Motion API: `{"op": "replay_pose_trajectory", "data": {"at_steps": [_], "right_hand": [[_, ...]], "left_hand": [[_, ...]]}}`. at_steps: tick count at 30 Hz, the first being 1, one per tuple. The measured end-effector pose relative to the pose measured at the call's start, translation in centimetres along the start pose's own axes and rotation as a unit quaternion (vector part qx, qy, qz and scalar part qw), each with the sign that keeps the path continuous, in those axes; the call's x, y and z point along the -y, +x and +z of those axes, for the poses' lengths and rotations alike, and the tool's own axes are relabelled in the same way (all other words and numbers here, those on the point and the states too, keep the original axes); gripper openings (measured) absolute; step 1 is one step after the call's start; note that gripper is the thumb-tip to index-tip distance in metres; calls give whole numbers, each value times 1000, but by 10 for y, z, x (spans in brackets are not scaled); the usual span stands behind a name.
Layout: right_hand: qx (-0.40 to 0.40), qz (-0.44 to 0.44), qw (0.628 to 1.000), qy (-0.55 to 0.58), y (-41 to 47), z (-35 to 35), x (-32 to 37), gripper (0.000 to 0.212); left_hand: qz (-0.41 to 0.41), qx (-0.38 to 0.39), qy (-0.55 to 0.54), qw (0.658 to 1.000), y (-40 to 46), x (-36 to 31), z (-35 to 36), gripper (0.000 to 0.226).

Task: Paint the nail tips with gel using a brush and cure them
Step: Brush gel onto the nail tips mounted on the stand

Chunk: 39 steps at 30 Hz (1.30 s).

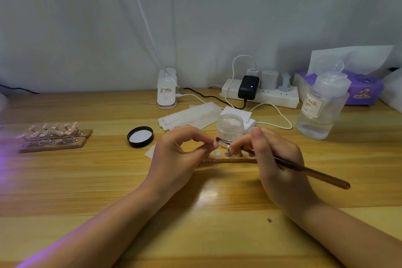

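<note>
Two bare hands meet at the centre of the frame above a wooden table (87, 180). The left hand (176, 159) has thumb and forefinger curled into a ring, pinching one small nail tip (216, 143) at their ends. The right hand (280, 163) grips one brown-handled brush (304, 172) in a pen hold, fingers curled round the shaft; the handle trails toward the lower right, and the bristle end lies against the pinched nail tip.

Just below the fingertips lies one narrow wooden holder strip (228, 160) bearing two visible metal stands (228, 153) and one pale round pad; anything further along it is hidden by the hands.

Directly behind the hands stands one open clear jar (230, 126) holding a pale substance; its single black lid (140, 136) lies inverted to the left, white liner up. White wipes (191, 116) lie behind the jar.

At centre left, two more wooden strips (54, 137) carry rows of pinkish nail tips on stands; their exact number cannot be counted.

At right stands one clear pump bottle (322, 111), labelled "NAIL", partly filled with clear liquid. Behind it sits one purple tissue box (365, 91). Along the back edge rest one white power strip (261, 93) with four plugs or adapters and one white clip lamp base (167, 89).
</note>
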State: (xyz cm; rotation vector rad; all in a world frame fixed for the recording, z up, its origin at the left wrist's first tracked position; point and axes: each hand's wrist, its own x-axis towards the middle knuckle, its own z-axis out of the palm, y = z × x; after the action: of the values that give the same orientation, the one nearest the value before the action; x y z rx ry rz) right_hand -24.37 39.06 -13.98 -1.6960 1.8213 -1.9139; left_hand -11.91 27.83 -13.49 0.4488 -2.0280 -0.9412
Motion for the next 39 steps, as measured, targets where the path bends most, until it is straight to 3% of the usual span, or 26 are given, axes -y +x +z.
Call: {"op": "replay_pose_trajectory", "data": {"at_steps": [3, 7, 12, 17, 22, 27, 33, 37, 39], "right_hand": [[-23, 44, 998, 29, 1, -1, -1, 39], [5, -34, 999, -18, -1, 1, 3, 39], [-22, 47, 998, 23, 1, -1, -1, 39], [10, -36, 999, -16, -2, 1, 3, 40], [-29, 54, 997, 41, 1, -2, -1, 38], [11, -60, 998, -25, -1, 1, 3, 39], [-41, 55, 996, 52, 2, -1, -1, 37], [11, -21, 1000, 5, 0, 0, 3, 36], [19, -16, 1000, 6, -1, 0, 2, 37]], "left_hand": [[-3, 3, -8, 1000, 0, 0, 0, 7], [0, 0, 2, 1000, 0, 0, -1, 20], [-9, -1, -2, 1000, 0, 0, 0, 13], [-8, -2, 3, 1000, 0, -1, -1, 17], [-24, 1, -3, 1000, 0, -1, 0, 6], [-13, -6, -1, 1000, 0, -3, 0, 18], [-14, -9, -20, 1000, 0, -3, 1, 11], [-1, -10, -33, 999, 1, -1, 2, 14], [4, -8, -31, 999, 1, 1, 2, 15]]}}
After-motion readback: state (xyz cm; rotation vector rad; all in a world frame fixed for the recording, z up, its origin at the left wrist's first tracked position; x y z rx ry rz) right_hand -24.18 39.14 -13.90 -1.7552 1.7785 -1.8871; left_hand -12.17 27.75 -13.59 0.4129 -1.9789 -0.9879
